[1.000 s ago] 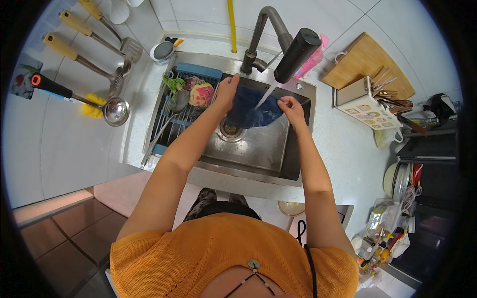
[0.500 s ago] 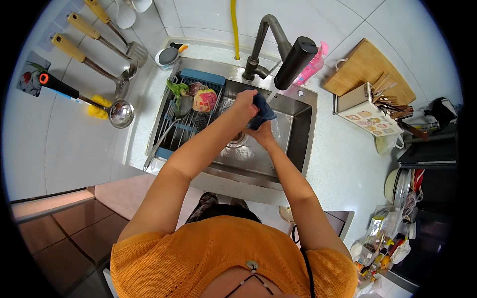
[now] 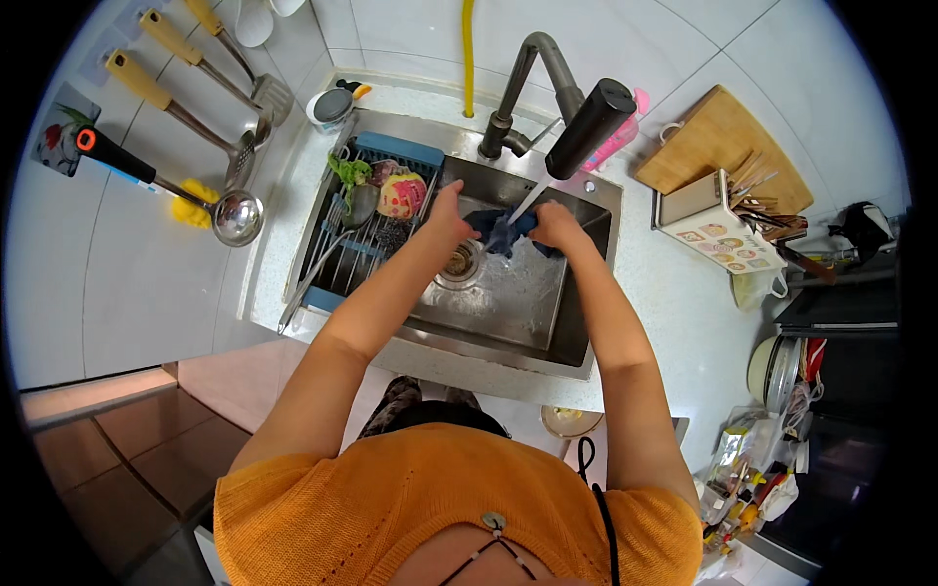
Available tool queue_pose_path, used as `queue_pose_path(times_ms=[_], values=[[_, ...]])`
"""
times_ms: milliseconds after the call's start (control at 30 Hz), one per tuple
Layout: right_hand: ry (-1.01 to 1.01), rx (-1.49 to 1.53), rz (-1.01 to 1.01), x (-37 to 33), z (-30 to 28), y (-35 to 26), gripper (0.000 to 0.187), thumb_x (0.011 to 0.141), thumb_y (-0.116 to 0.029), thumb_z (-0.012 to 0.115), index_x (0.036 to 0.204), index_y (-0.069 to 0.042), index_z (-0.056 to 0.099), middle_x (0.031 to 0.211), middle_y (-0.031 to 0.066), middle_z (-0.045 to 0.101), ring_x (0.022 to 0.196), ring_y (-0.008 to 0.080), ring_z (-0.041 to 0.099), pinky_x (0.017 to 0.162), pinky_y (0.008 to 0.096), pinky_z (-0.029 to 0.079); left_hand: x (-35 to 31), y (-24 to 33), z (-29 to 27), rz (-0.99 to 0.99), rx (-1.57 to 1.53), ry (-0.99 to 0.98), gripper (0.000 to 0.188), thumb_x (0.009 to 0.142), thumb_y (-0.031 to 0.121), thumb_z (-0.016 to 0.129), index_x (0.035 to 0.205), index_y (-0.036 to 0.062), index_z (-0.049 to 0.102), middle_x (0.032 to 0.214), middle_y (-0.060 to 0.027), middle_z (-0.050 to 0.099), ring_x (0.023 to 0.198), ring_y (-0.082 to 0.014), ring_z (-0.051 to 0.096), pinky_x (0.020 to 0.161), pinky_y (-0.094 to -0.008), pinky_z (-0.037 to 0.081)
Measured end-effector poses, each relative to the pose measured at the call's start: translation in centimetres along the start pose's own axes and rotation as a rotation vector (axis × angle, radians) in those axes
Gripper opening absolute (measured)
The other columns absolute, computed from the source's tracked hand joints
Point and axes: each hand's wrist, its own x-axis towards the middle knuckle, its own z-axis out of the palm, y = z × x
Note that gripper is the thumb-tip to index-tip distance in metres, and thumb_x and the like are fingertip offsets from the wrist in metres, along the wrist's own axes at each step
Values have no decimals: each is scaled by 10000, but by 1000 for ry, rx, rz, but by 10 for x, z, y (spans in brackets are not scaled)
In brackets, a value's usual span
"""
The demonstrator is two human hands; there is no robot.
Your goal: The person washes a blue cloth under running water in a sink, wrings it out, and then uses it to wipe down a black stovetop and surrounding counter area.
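A wet dark blue cloth [image 3: 503, 234] is spread between my hands, low in the metal sink [image 3: 489, 317]. Water runs onto it from the black-headed faucet [image 3: 589, 127]. My left hand [image 3: 451, 217] is at the cloth's left end, one digit pointing up and the others closed at its edge, partly hidden. On the right end, my right hand [image 3: 559, 230] has its fingers curled over the fabric. Below the left hand is the round drain [image 3: 457, 262].
Left in the sink, a blue-edged drying rack [image 3: 399, 149] holds leafy greens [image 3: 349, 171], a pink-and-yellow round thing [image 3: 402, 195] and a long-handled ladle [image 3: 313, 278]. A utensil holder [image 3: 718, 225] and wooden board [image 3: 723, 146] stand right. Ladles and spatulas hang on the left wall.
My hands have moved apart, the right one rightward and the left one leftward. The cloth, bunched up before, is now lower and spread out beneath the water stream.
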Motion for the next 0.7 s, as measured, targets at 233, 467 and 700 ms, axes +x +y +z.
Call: queue_pose_path(times_ms=[233, 467, 700], values=[[206, 243, -47, -10, -32, -13, 317, 673, -205, 681, 911, -6, 616, 951, 215, 605, 893, 317, 597, 763, 389, 484, 69, -26, -40, -77, 169, 81, 791, 787, 490, 570, 1394, 149, 195, 1475, -24, 69, 1331, -334, 104, 1004, -608, 89], [97, 1077, 233, -29, -54, -42, 324, 757, -336, 688, 916, -63, 619, 762, 24, 624, 642, 121, 580, 582, 270, 469, 38, -51, -23, -141, 11, -347, 608, 799, 586, 503, 1232, 160, 474, 1324, -43, 426, 1223, -272, 363, 952, -621, 226], [241, 1268, 289, -25, -17, -33, 417, 767, -265, 673, 1084, -39, 523, 910, 43, 605, 712, 121, 586, 618, 262, 479, 62, -73, -30, -59, -291, -363, 504, 856, 479, 463, 1207, 117, 465, 1209, -113, 510, 1080, -294, 512, 883, -462, 429]])
